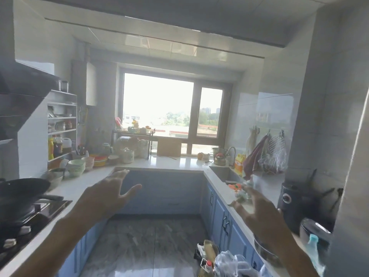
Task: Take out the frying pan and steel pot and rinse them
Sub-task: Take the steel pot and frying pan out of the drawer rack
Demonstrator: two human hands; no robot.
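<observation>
A black frying pan (22,191) sits on the gas stove (46,211) at the left, its handle pointing right. My left hand (111,189) hangs in mid-air to the right of the pan, fingers spread, holding nothing. My right hand (257,208) is raised over the right counter, blurred, fingers apart and empty. The sink (225,173) with its curved tap (231,151) lies beyond it at the back right. A steel pot (263,250) shows partly at the counter edge under my right forearm.
Stacked bowls (76,166) and jars crowd the left counter by an open shelf (61,124). A dark appliance (295,198) stands on the right counter. Cloths and bags hang on wall hooks (267,154). Bottles and plastic bags (219,260) sit on the floor by the blue cabinets (219,214).
</observation>
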